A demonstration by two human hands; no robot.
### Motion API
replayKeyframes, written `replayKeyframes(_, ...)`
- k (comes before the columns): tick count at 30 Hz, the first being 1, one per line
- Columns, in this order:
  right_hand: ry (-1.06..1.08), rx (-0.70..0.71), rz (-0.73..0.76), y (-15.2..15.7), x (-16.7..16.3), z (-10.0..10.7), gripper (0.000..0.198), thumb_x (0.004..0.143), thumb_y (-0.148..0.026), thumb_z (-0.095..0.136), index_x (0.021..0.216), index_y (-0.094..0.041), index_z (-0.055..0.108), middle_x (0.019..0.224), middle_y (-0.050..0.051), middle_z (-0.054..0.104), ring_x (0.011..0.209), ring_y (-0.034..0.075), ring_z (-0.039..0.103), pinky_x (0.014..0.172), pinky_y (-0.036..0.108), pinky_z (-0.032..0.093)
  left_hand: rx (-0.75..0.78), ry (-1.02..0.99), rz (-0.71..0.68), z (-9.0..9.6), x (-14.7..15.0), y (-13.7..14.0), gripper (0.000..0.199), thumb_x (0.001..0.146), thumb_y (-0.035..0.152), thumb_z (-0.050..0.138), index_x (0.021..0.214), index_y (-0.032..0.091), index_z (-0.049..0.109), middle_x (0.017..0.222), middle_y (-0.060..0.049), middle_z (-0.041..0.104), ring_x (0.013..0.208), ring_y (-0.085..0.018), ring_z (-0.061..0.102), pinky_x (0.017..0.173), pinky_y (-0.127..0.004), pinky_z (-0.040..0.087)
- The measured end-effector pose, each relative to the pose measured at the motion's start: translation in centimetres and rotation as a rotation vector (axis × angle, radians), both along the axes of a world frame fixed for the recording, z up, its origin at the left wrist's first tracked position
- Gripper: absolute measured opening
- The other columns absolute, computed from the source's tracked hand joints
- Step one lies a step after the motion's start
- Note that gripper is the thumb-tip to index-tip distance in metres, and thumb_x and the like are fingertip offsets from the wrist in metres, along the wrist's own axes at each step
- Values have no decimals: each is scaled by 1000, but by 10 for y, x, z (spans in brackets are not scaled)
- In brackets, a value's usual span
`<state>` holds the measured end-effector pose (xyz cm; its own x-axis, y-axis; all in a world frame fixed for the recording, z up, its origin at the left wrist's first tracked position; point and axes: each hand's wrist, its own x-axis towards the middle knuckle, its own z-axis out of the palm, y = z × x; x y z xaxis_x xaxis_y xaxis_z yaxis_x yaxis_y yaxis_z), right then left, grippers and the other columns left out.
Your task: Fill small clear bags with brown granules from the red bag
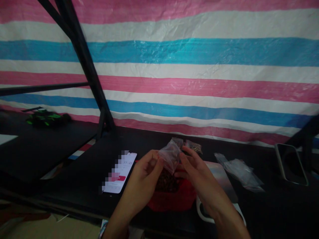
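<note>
A small clear plastic zip bag (170,155) is held up between my two hands, above a red container (171,203). My left hand (146,176) pinches the bag's left side, and the fingers of my right hand (193,166) close on its right side. Whether anything lies inside the bag I cannot make out. Many small dark brown pieces (165,182) fill the red container below. Just behind the hands lie two filled small bags, one with brownish bits (194,146) and another (177,142) partly hidden by the held bag.
A lit phone (122,176) lies left of the container. To the right are a silvery flat-topped device (223,181) with a white edge, a pile of clear bags (240,172) and a dark-screened phone (291,164). A black post (86,63) and a green toy car (47,118) stand left.
</note>
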<state>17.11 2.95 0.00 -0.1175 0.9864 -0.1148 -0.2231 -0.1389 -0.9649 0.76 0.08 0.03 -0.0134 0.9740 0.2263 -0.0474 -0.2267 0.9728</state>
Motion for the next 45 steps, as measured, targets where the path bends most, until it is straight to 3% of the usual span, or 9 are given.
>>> replayKeyframes(4, 24, 71, -39, 5, -1, -4, 62, 77, -41, 83, 132, -23, 61, 116, 8, 77, 90, 23, 78, 78, 35, 65, -1, 281, -5, -2, -10, 0, 20, 100, 35, 56, 85, 25, 63, 94, -1, 75, 87, -18, 71, 80, -29, 56)
replayKeyframes(8, -139, 229, -82, 10, -1, -7, 47, 78, -35, 78, 122, -24, 64, 124, 8, 75, 99, 24, 78, 84, 35, 64, 151, 725, 222, -8, -23, 1, 17, 98, 27, 56, 94, 27, 72, 123, -5, 71, 122, -25, 67, 107, -43, 51)
replayKeyframes(12, -370, 388, -123, 13, -2, -16, 40, 82, -24, 66, 121, -25, 66, 125, 8, 75, 109, 26, 74, 100, 44, 59, 195, 906, 395, -19, -33, 4, 24, 95, 23, 56, 111, 26, 74, 135, -10, 66, 139, -32, 56, 118, -54, 43)
replayKeyframes(15, -545, 483, -62, 13, -2, -19, 40, 82, -16, 59, 118, -27, 71, 122, 5, 76, 116, 27, 71, 108, 47, 52, 91, 947, 393, -24, -35, 7, 27, 93, 21, 57, 114, 24, 73, 125, -11, 70, 119, -31, 68, 106, -50, 52)
replayKeyframes(18, -619, 490, -34, 11, -1, -17, 39, 82, -14, 59, 115, -28, 72, 118, 4, 78, 113, 26, 72, 106, 46, 53, -12, 922, 314, -24, -34, 10, 25, 93, 19, 51, 103, 25, 73, 104, -7, 77, 96, -27, 74, 89, -42, 55)
replayKeyframes(26, -529, 468, -56, 10, 1, -14, 21, 92, -26, 60, 106, -27, 75, 102, 4, 82, 98, 24, 79, 88, 37, 59, 23, 703, 559, -13, -27, 13, 21, 90, 28, 53, 94, 25, 73, 94, -5, 79, 89, -25, 74, 83, -37, 55)
replayKeyframes(33, -529, 458, -115, 4, 1, -2, 15, 92, -31, 67, 101, -27, 79, 97, 4, 83, 93, 25, 78, 87, 37, 58, 24, 708, 494, -10, -25, 10, 20, 96, 29, 54, 102, 24, 72, 105, -6, 78, 99, -27, 73, 91, -43, 54)
replayKeyframes(38, -477, 445, -72, 2, 0, 0, 13, 91, -28, 68, 98, -26, 79, 95, 2, 82, 90, 23, 78, 81, 33, 59, 149, 795, 508, -14, -26, 9, 23, 94, 28, 62, 113, 23, 74, 115, -10, 70, 110, -29, 66, 102, -50, 53)
replayKeyframes(45, -424, 501, -36, 2, -4, -2, 15, 90, -25, 68, 99, -27, 80, 95, 1, 81, 89, 21, 76, 86, 33, 58, 239, 994, 470, -19, -23, 5, 22, 94, 27, 68, 109, 34, 82, 133, -8, 64, 128, -36, 50, 108, -59, 49)
